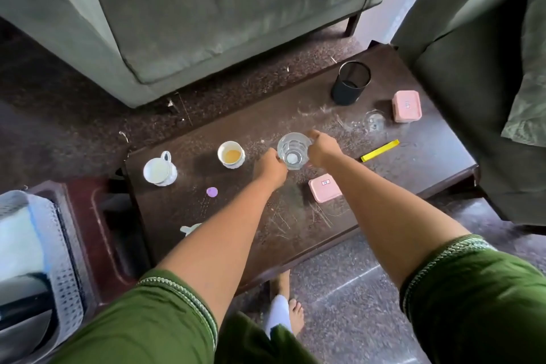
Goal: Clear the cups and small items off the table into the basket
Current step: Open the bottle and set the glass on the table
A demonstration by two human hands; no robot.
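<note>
I have both hands on the glass (293, 151), which stands upright near the middle of the bench (428, 168). My left hand (270, 167) meets its near-left side and my right hand (323, 148) curls round its right side and over the far rim. The fingers of both look wrapped against the wall of the glass, though from above I cannot tell how firmly the left ones close.

So the step in hand is picking up this glass; I judge the clearing barely begun, since much is left on the bench: a teacup (231, 154) with a little brown liquid, a white jug (160, 171), a violet disc (211, 192), two pink boxes (325, 188) (406, 106), a yellow strip (380, 150), a black mesh cup (350, 83) and a second clear glass (375, 120) near the far box.

The basket (63, 245) sits low at my left, off the bench end. Next I would lift the glass straight up, keep it level, swing it left clear of the teacup and jug, and lower it into the basket gently, as glass will not forgive a drop.
</note>
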